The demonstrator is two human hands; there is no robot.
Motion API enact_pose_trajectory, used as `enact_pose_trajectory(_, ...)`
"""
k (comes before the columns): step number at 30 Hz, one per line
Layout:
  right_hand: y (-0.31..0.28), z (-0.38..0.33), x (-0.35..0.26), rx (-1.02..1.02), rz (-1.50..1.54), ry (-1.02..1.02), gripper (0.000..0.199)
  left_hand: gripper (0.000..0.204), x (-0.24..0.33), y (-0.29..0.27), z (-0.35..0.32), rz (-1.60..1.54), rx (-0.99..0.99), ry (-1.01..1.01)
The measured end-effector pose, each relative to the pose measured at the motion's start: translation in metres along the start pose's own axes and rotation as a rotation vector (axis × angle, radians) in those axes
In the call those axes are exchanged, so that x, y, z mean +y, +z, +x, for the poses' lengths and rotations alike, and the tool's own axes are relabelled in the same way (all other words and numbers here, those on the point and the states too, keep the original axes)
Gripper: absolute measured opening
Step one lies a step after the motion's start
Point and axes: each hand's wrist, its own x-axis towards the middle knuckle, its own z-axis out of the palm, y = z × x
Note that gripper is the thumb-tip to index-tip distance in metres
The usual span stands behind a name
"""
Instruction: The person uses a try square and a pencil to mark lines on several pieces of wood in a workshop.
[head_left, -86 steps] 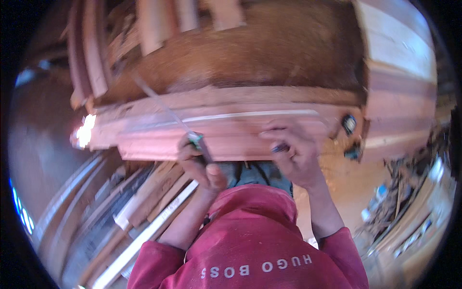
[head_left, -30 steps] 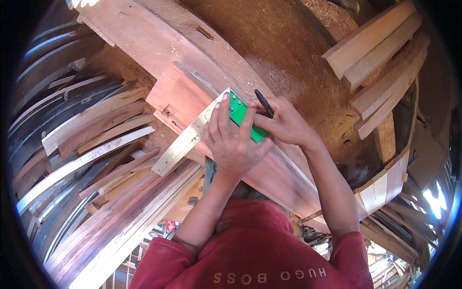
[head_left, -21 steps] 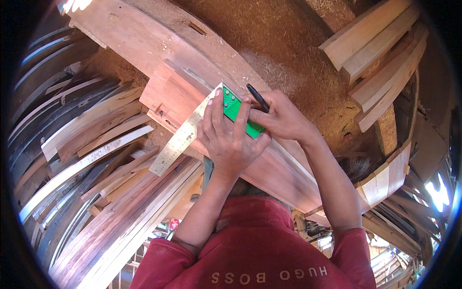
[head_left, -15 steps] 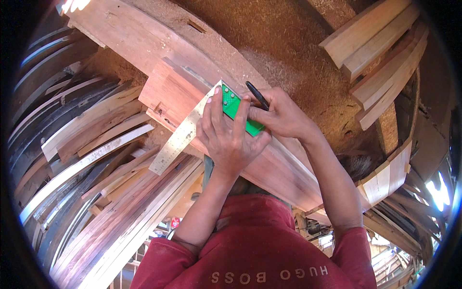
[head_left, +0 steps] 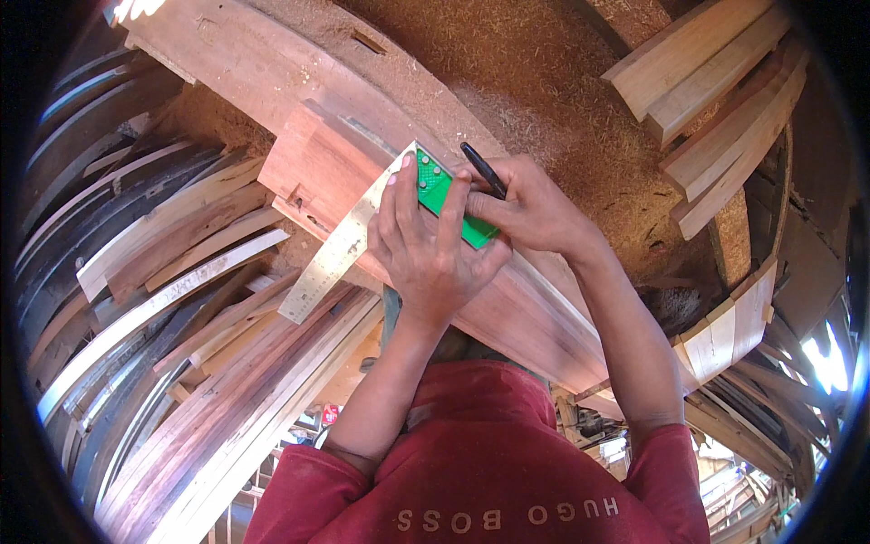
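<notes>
A try square with a metal blade and green handle point(head_left: 435, 197) lies across a reddish wooden beam point(head_left: 313, 159). My left hand point(head_left: 424, 252) grips it, fingers laid over the blade and the handle, the thumb side near the handle's lower end. The blade reaches past the beam's near left edge. In my right hand point(head_left: 544, 207) a black pen point(head_left: 482, 170) is pinched, its upper end pointing up and left. The right fingers are bent close beside the green handle. The pen's tip is hidden behind the hands.
Beneath the beam runs a wider plank point(head_left: 272, 68) with a slot in it. Sawdust point(head_left: 553, 109) covers the ground beyond. Cut boards point(head_left: 698, 63) lie at the upper right, and many long curved-looking planks point(head_left: 172, 281) are stacked on the left.
Almost nothing differs. The view has shifted slightly; both hands, the try square and the pen keep their places on the beam.
</notes>
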Motion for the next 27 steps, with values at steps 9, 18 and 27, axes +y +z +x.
enact_pose_trajectory(9, 0.003, 0.0, 0.001, 0.048, 0.007, -0.035, 0.021, 0.068, 0.001, 0.001, -0.001, -0.001, -0.003, -0.007)
enact_pose_trajectory(18, -0.002, 0.002, -0.023, 0.29, -0.158, -0.113, 0.02, 0.071, 0.001, -0.002, 0.0, 0.0, -0.029, -0.023)
enact_pose_trajectory(27, 0.053, 0.025, -0.094, 0.24, -0.353, -0.416, 0.014, 0.078, -0.004, -0.001, -0.014, 0.042, -0.169, -0.106)
